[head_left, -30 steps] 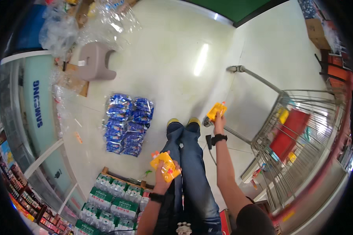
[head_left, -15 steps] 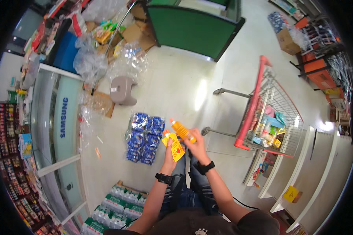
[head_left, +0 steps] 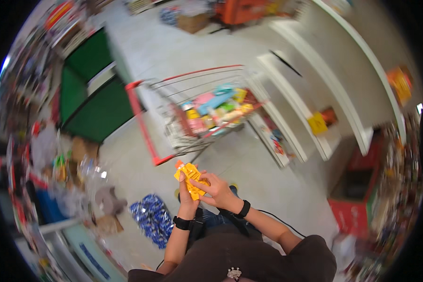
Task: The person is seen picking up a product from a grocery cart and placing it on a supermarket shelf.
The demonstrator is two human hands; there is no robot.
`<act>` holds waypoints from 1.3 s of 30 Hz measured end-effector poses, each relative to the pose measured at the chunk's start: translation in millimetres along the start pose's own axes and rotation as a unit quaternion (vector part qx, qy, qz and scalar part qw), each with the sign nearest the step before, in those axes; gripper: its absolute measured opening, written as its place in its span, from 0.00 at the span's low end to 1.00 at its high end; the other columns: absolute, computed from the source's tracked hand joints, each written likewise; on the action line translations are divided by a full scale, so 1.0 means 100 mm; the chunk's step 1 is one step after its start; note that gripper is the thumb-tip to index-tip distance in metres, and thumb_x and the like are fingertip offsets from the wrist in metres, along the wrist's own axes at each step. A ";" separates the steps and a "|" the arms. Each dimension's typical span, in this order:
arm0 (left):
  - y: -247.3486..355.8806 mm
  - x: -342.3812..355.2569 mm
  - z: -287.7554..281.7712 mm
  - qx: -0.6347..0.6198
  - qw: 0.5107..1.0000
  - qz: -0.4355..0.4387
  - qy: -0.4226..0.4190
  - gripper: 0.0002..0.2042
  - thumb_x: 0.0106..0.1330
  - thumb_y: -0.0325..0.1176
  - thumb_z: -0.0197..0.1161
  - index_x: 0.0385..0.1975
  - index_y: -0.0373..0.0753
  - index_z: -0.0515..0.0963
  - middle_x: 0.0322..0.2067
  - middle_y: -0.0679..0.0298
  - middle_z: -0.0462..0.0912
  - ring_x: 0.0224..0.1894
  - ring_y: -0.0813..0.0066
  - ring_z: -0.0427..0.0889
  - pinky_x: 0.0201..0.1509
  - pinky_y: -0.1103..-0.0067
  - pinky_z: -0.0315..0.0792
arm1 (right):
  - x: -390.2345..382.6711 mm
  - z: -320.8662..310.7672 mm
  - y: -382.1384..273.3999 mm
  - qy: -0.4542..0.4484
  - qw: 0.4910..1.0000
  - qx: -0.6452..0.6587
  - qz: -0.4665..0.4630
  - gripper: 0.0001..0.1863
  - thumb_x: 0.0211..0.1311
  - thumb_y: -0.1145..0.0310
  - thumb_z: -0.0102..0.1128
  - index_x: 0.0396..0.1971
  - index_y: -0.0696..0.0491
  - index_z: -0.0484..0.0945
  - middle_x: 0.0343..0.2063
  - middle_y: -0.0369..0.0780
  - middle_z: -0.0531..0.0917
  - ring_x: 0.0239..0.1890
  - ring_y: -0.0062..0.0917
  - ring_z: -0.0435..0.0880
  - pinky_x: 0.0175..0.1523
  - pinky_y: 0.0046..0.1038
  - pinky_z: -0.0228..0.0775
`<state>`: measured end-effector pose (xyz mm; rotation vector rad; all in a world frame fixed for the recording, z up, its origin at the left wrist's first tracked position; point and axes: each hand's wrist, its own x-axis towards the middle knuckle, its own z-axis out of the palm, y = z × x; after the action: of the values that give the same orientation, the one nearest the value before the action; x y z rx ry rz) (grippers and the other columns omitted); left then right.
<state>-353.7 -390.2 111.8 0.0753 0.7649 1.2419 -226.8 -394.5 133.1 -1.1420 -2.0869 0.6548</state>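
My left hand [head_left: 187, 199] is closed on a yellow spouted pouch [head_left: 189, 170] with an orange cap, held low in front of my body. My right hand [head_left: 219, 191] pinches a second orange-yellow pack [head_left: 197, 190] against it. The two packs overlap, and motion blur hides where one ends and the other begins. Beyond my hands stands a wire shopping cart [head_left: 143, 126] with red edges. Inside it lies a pile of mixed colourful goods [head_left: 215, 107], pink, blue, green and yellow.
White shelving [head_left: 286, 89] rises at the right, with a yellow item [head_left: 318, 123] on one shelf. Blue wrapped packs [head_left: 152, 221] lie on the floor at left, near a grey-brown stool [head_left: 110, 201]. A green counter [head_left: 98, 108] stands far left; a red box [head_left: 350, 211] is at right.
My view has swung to the right, so the cart and shelves now sit ahead of me. My hands have come together, bringing the orange pack onto the yellow pouch.
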 end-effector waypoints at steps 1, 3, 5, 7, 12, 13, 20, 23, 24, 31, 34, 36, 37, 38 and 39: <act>-0.20 0.05 0.13 0.016 0.999 -0.028 -0.021 0.31 0.60 0.55 0.52 0.56 0.36 0.63 0.39 0.54 0.76 0.40 0.66 0.77 0.47 0.73 0.72 | -0.16 -0.24 0.09 0.001 1.000 0.013 0.012 0.27 0.44 0.67 0.64 0.50 0.46 0.75 0.40 0.41 0.73 0.40 0.33 0.75 0.41 0.29 0.70; -0.59 0.21 0.30 0.069 0.990 -0.104 -0.072 0.31 0.57 0.50 0.55 0.56 0.35 0.62 0.38 0.55 0.76 0.41 0.66 0.77 0.46 0.73 0.73 | -0.48 -0.70 0.28 0.034 0.996 0.041 0.067 0.25 0.45 0.67 0.65 0.49 0.48 0.75 0.42 0.40 0.73 0.40 0.32 0.75 0.41 0.28 0.70; -0.91 0.29 0.75 0.106 0.983 -0.130 -0.079 0.31 0.54 0.47 0.57 0.55 0.33 0.63 0.37 0.55 0.76 0.38 0.66 0.78 0.43 0.73 0.73 | -0.80 -1.08 0.53 0.134 0.980 0.092 0.116 0.23 0.46 0.67 0.65 0.47 0.50 0.75 0.44 0.40 0.73 0.39 0.31 0.74 0.41 0.27 0.69; -1.16 0.39 1.04 0.155 0.917 -0.274 -0.243 0.30 0.54 0.47 0.57 0.53 0.32 0.64 0.35 0.55 0.77 0.35 0.66 0.79 0.43 0.74 0.73 | -1.11 -1.47 0.79 0.197 0.965 0.059 0.163 0.25 0.47 0.68 0.66 0.48 0.51 0.73 0.45 0.39 0.72 0.40 0.27 0.73 0.41 0.27 0.68; -1.80 0.52 1.68 0.188 0.697 -0.570 -0.392 0.31 0.52 0.49 0.54 0.51 0.31 0.65 0.34 0.52 0.76 0.32 0.65 0.77 0.38 0.74 0.72 | -1.56 -2.21 1.27 0.165 0.865 0.341 0.329 0.24 0.51 0.68 0.65 0.49 0.54 0.69 0.39 0.35 0.75 0.31 0.14 0.71 0.31 0.18 0.65; -1.90 0.63 1.75 0.187 0.695 -0.573 -0.392 0.31 0.52 0.49 0.54 0.51 0.31 0.65 0.34 0.52 0.76 0.32 0.65 0.77 0.38 0.74 0.72 | -1.57 -2.33 1.29 0.114 0.798 0.462 0.369 0.22 0.53 0.68 0.64 0.48 0.55 0.70 0.36 0.33 0.76 0.27 0.11 0.70 0.26 0.15 0.63; -2.39 1.52 2.25 0.200 0.651 -0.620 -0.390 0.31 0.60 0.53 0.51 0.54 0.31 0.65 0.46 0.50 0.75 0.42 0.63 0.78 0.46 0.73 0.72 | -1.34 -2.87 1.85 0.171 0.827 0.375 0.382 0.16 0.54 0.66 0.64 0.40 0.56 0.72 0.29 0.33 0.78 0.31 0.12 0.76 0.33 0.17 0.69; -2.55 1.97 2.44 0.251 0.699 -0.567 -0.355 0.30 0.64 0.53 0.50 0.56 0.34 0.63 0.53 0.55 0.71 0.54 0.67 0.72 0.58 0.71 0.66 | -1.18 -3.04 2.20 0.235 0.847 0.300 0.371 0.14 0.54 0.68 0.64 0.37 0.59 0.73 0.30 0.34 0.79 0.36 0.15 0.77 0.44 0.20 0.69; -2.60 2.11 2.51 0.327 0.692 -0.509 -0.394 0.31 0.64 0.54 0.50 0.57 0.34 0.63 0.55 0.56 0.69 0.56 0.68 0.69 0.60 0.72 0.62 | -1.17 -3.10 2.39 0.313 0.823 0.286 0.379 0.13 0.55 0.68 0.63 0.36 0.59 0.73 0.30 0.34 0.80 0.35 0.15 0.77 0.43 0.20 0.70; -2.36 2.73 3.18 0.572 0.575 -0.229 -0.538 0.32 0.65 0.55 0.47 0.57 0.32 0.64 0.57 0.54 0.66 0.61 0.67 0.61 0.64 0.75 0.53 | -1.71 -3.85 3.91 0.614 0.684 0.075 0.386 0.11 0.56 0.69 0.61 0.33 0.60 0.74 0.29 0.36 0.79 0.30 0.18 0.79 0.37 0.22 0.72; -2.28 2.78 3.35 0.566 0.588 -0.208 -0.539 0.31 0.64 0.55 0.49 0.55 0.32 0.65 0.53 0.54 0.70 0.58 0.67 0.65 0.61 0.76 0.57 | -2.16 -4.09 4.55 0.616 0.619 -0.047 0.486 0.13 0.53 0.68 0.62 0.34 0.61 0.75 0.31 0.40 0.80 0.33 0.21 0.79 0.39 0.22 0.71; -2.27 2.86 3.27 0.552 0.600 -0.218 -0.536 0.31 0.64 0.55 0.49 0.55 0.31 0.66 0.53 0.54 0.70 0.58 0.67 0.66 0.61 0.76 0.57 | -2.12 -4.12 4.75 0.730 0.591 -0.114 0.324 0.15 0.51 0.69 0.61 0.38 0.61 0.75 0.37 0.44 0.80 0.38 0.28 0.80 0.44 0.26 0.71; -2.26 2.88 3.23 0.536 0.612 -0.227 -0.535 0.30 0.64 0.54 0.49 0.54 0.31 0.66 0.52 0.54 0.71 0.57 0.68 0.66 0.60 0.77 0.58 | -2.11 -4.12 4.79 0.729 0.591 -0.111 0.326 0.15 0.51 0.69 0.61 0.38 0.61 0.75 0.37 0.44 0.80 0.38 0.28 0.80 0.44 0.26 0.71; -2.24 2.90 3.19 0.539 0.611 -0.228 -0.533 0.30 0.64 0.54 0.49 0.54 0.31 0.66 0.52 0.54 0.71 0.57 0.68 0.66 0.60 0.77 0.58 | -2.12 -4.11 4.82 0.667 0.608 -0.180 0.391 0.15 0.52 0.68 0.60 0.40 0.58 0.76 0.40 0.44 0.80 0.40 0.31 0.80 0.46 0.28 0.70; -2.22 2.90 3.20 0.552 0.603 -0.231 -0.528 0.30 0.64 0.54 0.49 0.54 0.31 0.67 0.52 0.54 0.71 0.57 0.68 0.67 0.60 0.77 0.58 | -2.08 -4.12 4.84 0.597 0.618 -0.246 0.449 0.16 0.52 0.67 0.59 0.42 0.56 0.76 0.42 0.45 0.79 0.43 0.35 0.79 0.48 0.30 0.70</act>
<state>39.9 -106.3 113.6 1.4247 0.3031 -0.0903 421.1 -289.9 5.9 -2.1143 -0.3971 -0.3794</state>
